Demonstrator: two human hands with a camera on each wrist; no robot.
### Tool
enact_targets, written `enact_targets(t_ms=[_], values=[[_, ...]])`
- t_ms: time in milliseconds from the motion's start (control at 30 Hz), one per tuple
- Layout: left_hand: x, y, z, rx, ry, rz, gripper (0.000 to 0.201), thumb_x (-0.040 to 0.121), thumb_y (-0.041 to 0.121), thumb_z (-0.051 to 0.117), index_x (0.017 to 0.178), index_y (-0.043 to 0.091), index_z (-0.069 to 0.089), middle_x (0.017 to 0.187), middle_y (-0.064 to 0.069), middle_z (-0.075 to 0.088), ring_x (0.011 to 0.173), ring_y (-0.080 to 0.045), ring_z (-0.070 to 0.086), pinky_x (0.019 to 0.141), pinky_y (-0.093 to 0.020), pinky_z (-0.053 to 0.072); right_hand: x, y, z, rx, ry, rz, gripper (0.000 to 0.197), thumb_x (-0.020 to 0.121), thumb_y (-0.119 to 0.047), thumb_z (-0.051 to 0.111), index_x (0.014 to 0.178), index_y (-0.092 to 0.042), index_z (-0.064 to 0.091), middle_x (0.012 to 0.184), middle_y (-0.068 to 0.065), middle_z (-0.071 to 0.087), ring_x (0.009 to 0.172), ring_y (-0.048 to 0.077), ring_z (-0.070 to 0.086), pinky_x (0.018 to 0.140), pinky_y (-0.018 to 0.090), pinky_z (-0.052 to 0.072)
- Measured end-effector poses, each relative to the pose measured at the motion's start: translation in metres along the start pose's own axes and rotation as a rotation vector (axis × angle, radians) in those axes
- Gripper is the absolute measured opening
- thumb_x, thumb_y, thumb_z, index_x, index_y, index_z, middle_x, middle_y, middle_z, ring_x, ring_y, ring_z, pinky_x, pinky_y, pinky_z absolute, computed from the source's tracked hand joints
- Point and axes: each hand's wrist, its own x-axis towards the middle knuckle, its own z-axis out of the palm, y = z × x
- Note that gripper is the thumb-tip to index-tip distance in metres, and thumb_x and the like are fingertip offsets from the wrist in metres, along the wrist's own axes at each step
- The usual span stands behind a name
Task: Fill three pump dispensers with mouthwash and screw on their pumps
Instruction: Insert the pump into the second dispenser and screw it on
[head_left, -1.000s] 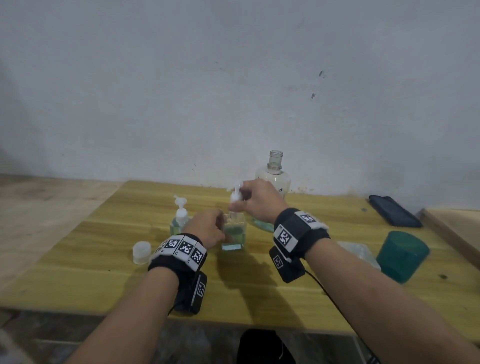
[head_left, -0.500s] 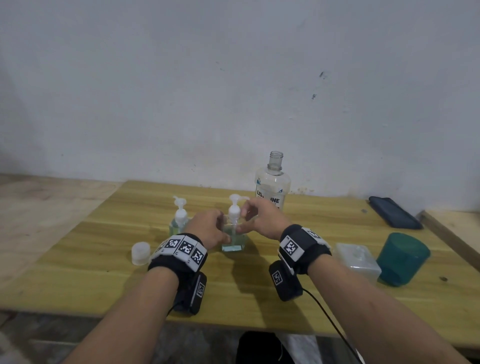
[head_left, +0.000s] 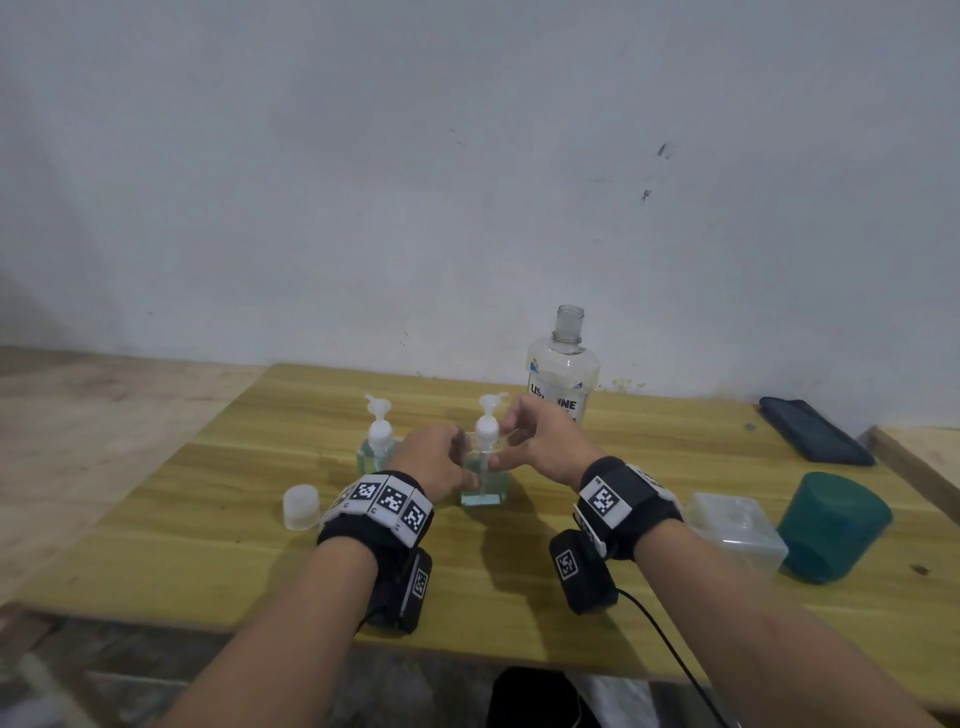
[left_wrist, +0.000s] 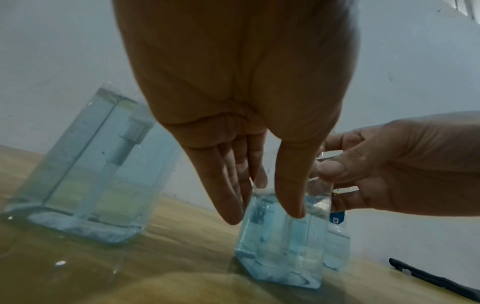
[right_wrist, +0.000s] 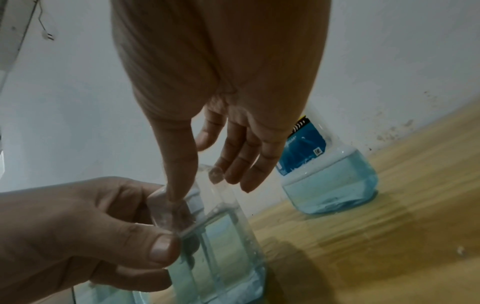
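A clear square dispenser (head_left: 485, 486) part full of blue mouthwash, white pump (head_left: 487, 426) on top, stands mid-table. My left hand (head_left: 460, 467) grips its body from the left, thumb and fingers clamped on its sides (left_wrist: 263, 216). My right hand (head_left: 506, 441) pinches its upper shoulder from the right, thumb on the near top edge (right_wrist: 210, 191). A second filled dispenser (head_left: 376, 447) with its pump on stands just left. A third, empty dispenser (head_left: 737, 525) lies on its side at the right. The uncapped mouthwash bottle (head_left: 563, 374) stands behind my right hand.
A white cap (head_left: 301, 506) sits left of my left wrist. A teal cup (head_left: 831, 525) lies tipped at the right, beside the empty dispenser. A dark flat case (head_left: 815, 436) lies at the back right. The wall runs close behind the wooden table (head_left: 519, 613).
My right hand has dropped from the pump head to the dispenser's shoulder. The left hand has kept its grip on the body. The empty dispenser at the right has come into view.
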Motion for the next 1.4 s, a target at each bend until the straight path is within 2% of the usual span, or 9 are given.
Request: enact_targets(t_ms=[100,267,400,667,800,933,1033,1267,1400], values=[[0.001,-0.001,0.0,-0.005,-0.006,-0.011,0.039,0.072,0.023,0.084,0.104,0.019,0.063,0.099,0.005,0.066,0.092,-0.016,0.062,0.083,-0.033,0.052,0.001,-0.001,0.0,0.046,-0.047,-0.011,0.048,0.07,-0.006,0.084,0.113,-0.012,0.064,0.106,0.011,0.066,0.086,0.016,0.059,0.073,0.024,0.05],[0.002,0.003,-0.002,-0.004,-0.036,-0.014,0.04,0.071,0.022,0.083,0.104,0.018,0.061,0.101,0.003,0.065,0.093,-0.018,0.062,0.086,-0.036,0.053,0.003,-0.001,0.002,0.038,0.006,-0.014,0.024,0.078,-0.014,0.08,0.093,-0.01,0.062,0.092,0.007,0.064,0.081,0.015,0.058,0.071,0.025,0.047],[0.002,0.005,-0.004,-0.003,-0.064,-0.024,0.042,0.072,0.021,0.082,0.105,0.017,0.057,0.101,0.002,0.062,0.092,-0.017,0.059,0.075,-0.028,0.047,0.004,-0.005,0.003,0.018,-0.019,-0.03,0.036,0.081,-0.016,0.077,0.114,-0.016,0.062,0.101,0.006,0.066,0.087,0.016,0.06,0.075,0.026,0.045],[0.001,0.007,-0.004,-0.031,-0.14,0.004,0.043,0.075,0.019,0.08,0.113,0.017,0.057,0.099,0.002,0.062,0.091,-0.018,0.059,0.073,-0.028,0.045,0.007,-0.006,0.01,0.009,0.045,-0.011,0.036,0.073,-0.025,0.085,0.084,-0.012,0.053,0.082,0.001,0.051,0.074,0.014,0.051,0.064,0.023,0.041],[0.001,0.006,-0.005,-0.035,-0.134,0.013,0.041,0.076,0.018,0.08,0.112,0.016,0.06,0.103,0.002,0.063,0.093,-0.018,0.059,0.075,-0.027,0.044,0.007,-0.001,0.008,0.031,-0.092,0.035,0.046,0.078,-0.027,0.08,0.118,-0.008,0.066,0.096,0.001,0.067,0.09,0.015,0.06,0.076,0.022,0.043],[0.0,0.009,-0.002,-0.02,-0.118,0.035,0.031,0.075,0.017,0.08,0.099,0.021,0.06,0.097,0.006,0.063,0.091,-0.017,0.059,0.075,-0.028,0.045,0.006,0.001,0.006,0.031,-0.008,0.009,0.045,0.071,-0.028,0.085,0.084,0.01,0.064,0.073,0.005,0.057,0.07,0.015,0.05,0.068,0.031,0.038],[0.0,0.01,-0.003,0.002,-0.102,0.03,0.03,0.075,0.018,0.08,0.097,0.02,0.061,0.097,0.003,0.065,0.09,-0.019,0.062,0.075,-0.029,0.048,0.004,-0.008,0.009,-0.063,0.03,-0.007,0.035,0.071,-0.027,0.086,0.07,-0.006,0.059,0.064,-0.002,0.052,0.059,0.011,0.047,0.058,0.023,0.035],[0.002,0.009,-0.004,0.01,-0.115,0.007,0.036,0.074,0.018,0.08,0.104,0.018,0.062,0.101,0.002,0.066,0.092,-0.019,0.062,0.077,-0.031,0.05,0.003,-0.005,0.005,0.048,-0.046,-0.007,0.041,0.074,-0.03,0.084,0.09,0.004,0.065,0.084,0.008,0.065,0.077,0.016,0.06,0.079,0.032,0.048],[0.004,0.01,-0.004,0.037,-0.122,0.015,0.035,0.074,0.018,0.08,0.105,0.017,0.062,0.1,0.001,0.066,0.093,-0.02,0.062,0.078,-0.032,0.051,0.002,-0.008,0.003,-0.024,-0.004,-0.031,0.039,0.076,-0.028,0.082,0.084,0.005,0.063,0.077,0.004,0.058,0.072,0.015,0.053,0.067,0.026,0.041]])
